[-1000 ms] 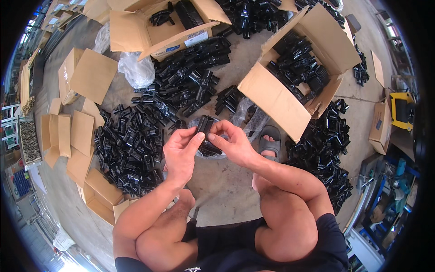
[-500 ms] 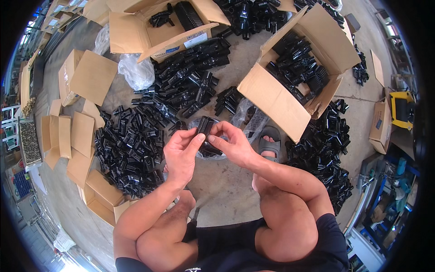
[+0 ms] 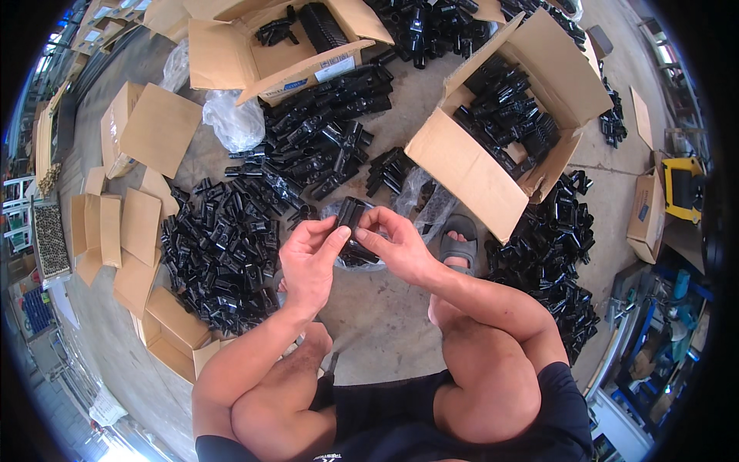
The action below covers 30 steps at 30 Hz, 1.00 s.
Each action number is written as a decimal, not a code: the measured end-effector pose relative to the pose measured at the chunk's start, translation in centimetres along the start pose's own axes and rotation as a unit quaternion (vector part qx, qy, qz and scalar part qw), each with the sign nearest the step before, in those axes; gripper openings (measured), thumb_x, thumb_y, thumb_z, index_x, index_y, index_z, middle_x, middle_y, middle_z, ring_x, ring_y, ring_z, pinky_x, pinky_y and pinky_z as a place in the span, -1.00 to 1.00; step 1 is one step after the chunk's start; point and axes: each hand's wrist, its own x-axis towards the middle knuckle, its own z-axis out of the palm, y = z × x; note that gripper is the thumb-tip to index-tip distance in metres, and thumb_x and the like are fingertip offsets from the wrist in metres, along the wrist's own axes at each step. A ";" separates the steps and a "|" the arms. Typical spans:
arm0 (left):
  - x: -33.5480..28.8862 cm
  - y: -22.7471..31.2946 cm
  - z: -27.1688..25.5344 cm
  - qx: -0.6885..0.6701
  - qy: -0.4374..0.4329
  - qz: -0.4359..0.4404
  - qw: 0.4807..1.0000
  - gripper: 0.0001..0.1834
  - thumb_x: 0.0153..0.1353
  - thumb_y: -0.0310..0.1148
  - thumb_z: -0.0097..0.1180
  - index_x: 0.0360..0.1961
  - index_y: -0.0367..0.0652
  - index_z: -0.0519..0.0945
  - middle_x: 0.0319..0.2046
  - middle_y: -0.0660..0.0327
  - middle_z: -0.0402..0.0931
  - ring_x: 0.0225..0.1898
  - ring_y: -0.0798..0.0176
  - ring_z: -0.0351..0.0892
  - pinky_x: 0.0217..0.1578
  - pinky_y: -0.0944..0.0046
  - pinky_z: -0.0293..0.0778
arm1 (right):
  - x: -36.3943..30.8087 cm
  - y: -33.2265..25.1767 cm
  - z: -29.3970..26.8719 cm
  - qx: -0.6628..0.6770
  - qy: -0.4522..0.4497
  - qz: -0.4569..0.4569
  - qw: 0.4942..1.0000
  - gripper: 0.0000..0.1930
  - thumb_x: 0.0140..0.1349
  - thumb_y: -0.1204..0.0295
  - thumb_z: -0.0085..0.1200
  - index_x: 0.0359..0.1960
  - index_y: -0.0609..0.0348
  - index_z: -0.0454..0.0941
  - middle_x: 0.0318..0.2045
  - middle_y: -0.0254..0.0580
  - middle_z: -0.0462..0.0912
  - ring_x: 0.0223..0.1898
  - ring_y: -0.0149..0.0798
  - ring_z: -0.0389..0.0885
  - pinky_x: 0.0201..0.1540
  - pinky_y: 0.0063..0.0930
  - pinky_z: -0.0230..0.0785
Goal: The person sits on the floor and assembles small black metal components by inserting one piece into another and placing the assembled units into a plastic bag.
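Note:
Between my two hands is a short, glossy black tubular fitting (image 3: 351, 212), pinched upright by the fingertips. My left hand (image 3: 310, 250) is closed on its left side, thumb toward me. On the other side my right hand (image 3: 394, 239) grips it with thumb and fingers. Below the hands lies a clear plastic bag (image 3: 362, 264) with more black parts, partly hidden by my fingers. A large heap of black fittings (image 3: 219, 258) spreads over the floor to the left, and another pile (image 3: 319, 138) lies just beyond my hands.
An open cardboard box (image 3: 469, 173) holding black parts stands at the far right, another box (image 3: 219, 58) at the far left. More fittings (image 3: 550, 269) are heaped on the right. Empty cartons (image 3: 173, 323) lie at left. My sandalled foot (image 3: 459, 239) is beside the bag.
Almost nothing differs. Both hands stay in place, still pinching the black fitting, while the view has shifted very slightly.

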 end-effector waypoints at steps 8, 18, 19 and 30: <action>-0.1 -0.1 0.3 -0.013 0.013 0.007 1.000 -0.80 0.29 -0.59 0.25 -0.07 -0.35 0.60 -0.18 0.09 0.70 -0.20 0.40 0.66 -0.10 0.43 0.55 | -0.1 -0.1 0.1 0.027 0.000 -0.002 1.000 -0.79 0.34 0.32 0.18 -0.22 0.23 0.55 -0.37 -0.35 0.59 -0.27 -0.48 0.48 -0.18 -0.48 0.41; -0.1 0.1 0.1 -0.005 0.008 0.004 1.000 -0.73 0.30 -0.55 0.27 -0.02 -0.39 0.56 -0.14 0.10 0.69 -0.15 0.43 0.63 -0.06 0.44 0.52 | 0.0 -0.1 0.3 0.013 0.019 -0.016 1.000 -0.81 0.31 0.39 0.21 -0.21 0.27 0.56 -0.34 -0.34 0.63 -0.26 -0.47 0.50 -0.15 -0.47 0.42; -0.1 0.1 0.2 -0.002 0.007 0.001 1.000 -0.73 0.30 -0.55 0.27 -0.01 -0.39 0.55 -0.14 0.10 0.69 -0.15 0.43 0.63 -0.06 0.44 0.52 | 0.0 -0.2 0.2 -0.001 0.021 -0.022 1.000 -0.81 0.31 0.39 0.21 -0.20 0.27 0.56 -0.34 -0.34 0.63 -0.26 -0.47 0.50 -0.15 -0.47 0.42; 0.3 -0.1 0.5 -0.015 -0.006 -0.017 1.000 -0.72 0.30 -0.55 0.26 0.00 -0.38 0.53 -0.14 0.08 0.68 -0.14 0.40 0.63 -0.04 0.40 0.52 | -0.2 -0.2 0.0 0.169 -0.008 0.077 0.983 -0.83 0.39 0.37 0.15 -0.15 0.22 0.55 -0.31 -0.41 0.60 -0.29 -0.52 0.52 -0.25 -0.53 0.48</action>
